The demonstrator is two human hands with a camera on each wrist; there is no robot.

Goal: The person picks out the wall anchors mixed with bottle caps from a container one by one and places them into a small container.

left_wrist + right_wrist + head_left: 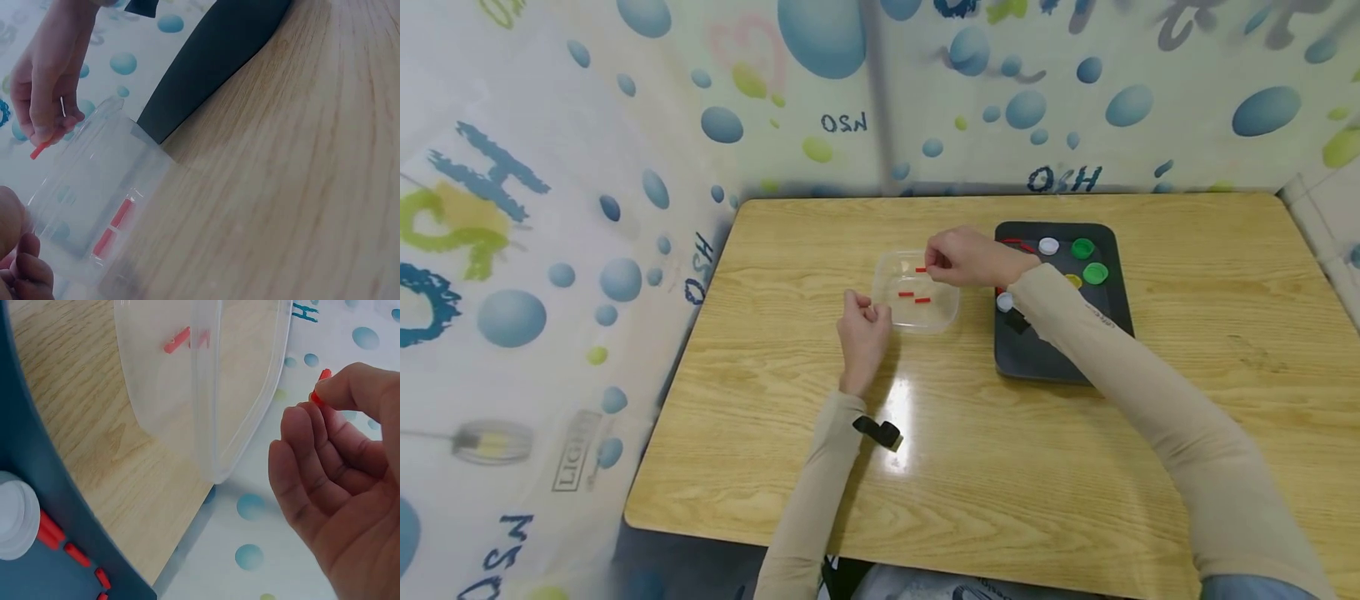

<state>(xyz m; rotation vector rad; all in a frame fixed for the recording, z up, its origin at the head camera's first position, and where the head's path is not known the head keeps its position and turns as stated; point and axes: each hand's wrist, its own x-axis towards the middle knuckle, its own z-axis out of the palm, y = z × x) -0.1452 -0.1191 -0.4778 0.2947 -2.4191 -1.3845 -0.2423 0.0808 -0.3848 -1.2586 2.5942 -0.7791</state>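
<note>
Slender red stick over clear, rounded plastic box

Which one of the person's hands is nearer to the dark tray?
Right. The right hand pinches a red piece above the clear container, with its forearm over the dark tray; the left hand is at the container's opposite side, farther away.

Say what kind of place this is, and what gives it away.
Probably an indoor tabletop workspace in a corner: a wood-grain table, a bubble-print covering behind it and along its left, and a dark tray beside a clear container.
</note>
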